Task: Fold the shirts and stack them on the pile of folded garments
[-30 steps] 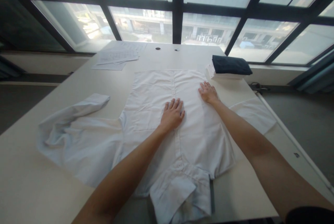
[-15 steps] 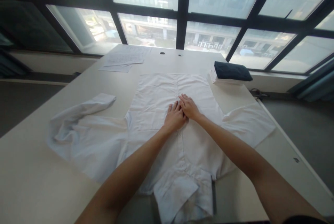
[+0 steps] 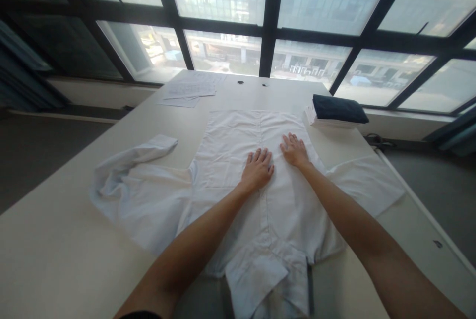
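Observation:
A white button-up shirt [image 3: 230, 145] lies spread flat on a pale table [image 3: 48, 239], collar toward me and hem toward the windows. My left hand [image 3: 258, 170] rests flat on the shirt's middle, just left of the button placket, fingers stretched out. My right hand [image 3: 294, 150] lies flat on the shirt's right half, fingers apart, a short way from the left hand. The left sleeve [image 3: 130, 170] is rumpled and bunched out to the left. The right sleeve [image 3: 366, 185] lies flat toward the table's right edge.
A folded dark garment [image 3: 339, 109] sits on a white stack at the table's far right. Sheets of paper [image 3: 189, 92] lie at the far left. Two small round holes [image 3: 240, 82] mark the far edge. Large windows stand behind; the table's right edge drops to a grey floor.
My right hand slid in to the middle next to my left, then back out to the right across the shirt. The left hand stayed put. The view shifted slightly.

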Motion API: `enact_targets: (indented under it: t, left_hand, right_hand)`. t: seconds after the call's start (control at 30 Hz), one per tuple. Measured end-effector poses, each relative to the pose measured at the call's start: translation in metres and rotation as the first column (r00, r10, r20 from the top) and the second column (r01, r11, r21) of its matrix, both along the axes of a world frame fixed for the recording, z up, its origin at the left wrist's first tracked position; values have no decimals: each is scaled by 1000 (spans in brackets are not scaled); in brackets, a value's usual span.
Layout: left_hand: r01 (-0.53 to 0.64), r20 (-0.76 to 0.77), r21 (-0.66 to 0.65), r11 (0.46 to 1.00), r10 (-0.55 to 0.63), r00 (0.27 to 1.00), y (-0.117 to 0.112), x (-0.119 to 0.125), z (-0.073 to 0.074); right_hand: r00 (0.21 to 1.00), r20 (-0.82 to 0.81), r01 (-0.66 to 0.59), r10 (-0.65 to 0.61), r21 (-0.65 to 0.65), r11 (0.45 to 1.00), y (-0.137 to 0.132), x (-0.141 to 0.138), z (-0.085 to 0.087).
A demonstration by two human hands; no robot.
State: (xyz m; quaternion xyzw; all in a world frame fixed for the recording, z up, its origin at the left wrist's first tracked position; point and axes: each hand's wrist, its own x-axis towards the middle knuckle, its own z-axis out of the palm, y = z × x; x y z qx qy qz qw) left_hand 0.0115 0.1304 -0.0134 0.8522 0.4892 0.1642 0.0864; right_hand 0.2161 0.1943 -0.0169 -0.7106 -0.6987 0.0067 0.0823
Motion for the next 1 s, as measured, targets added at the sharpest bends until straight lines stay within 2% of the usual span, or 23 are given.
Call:
enact_targets:
  t: [0.1,0.2,0.3,0.37,0.5,0.67,0.83,1.0]
  left_hand:
    - [-51,152,-27,998,55,987,3,0,2]
    - [-129,331,-19,992,128,935,4,-2,8]
    - [-138,366,11,990,125,922,4,-8,15]
    - [-154,284,-6,988,150,947,5,-15,20]
    - [-254,22,-34,967,255,967,6,-39,24]
    - [-225,-288,-12,974,212,934,-2,-66,19]
    - [-237,-366,-23,971,212,906,-7,-71,15]
    - [-237,-388,-28,971,208,898,-5,-72,12]
  right_hand:
    - [1000,2,2,-2,2,1000,-1,-1,-2]
    - [1000,1,-3,3,16,1000,-2,1,-5]
    - [1000,-9,-9,9,25,1000,-2,2,-7]
    - [1000,-21,-10,10,25,1000,-2,2,-8]
    - [998,-56,-8,9,19,1000,-3,1,-9]
    - [996,-93,-10,13,38,999,-1,1,-16]
    - [991,-129,-16,21,40,999,1,-1,-23]
    - [989,-145,-30,36,41,999,-1,-3,-20]
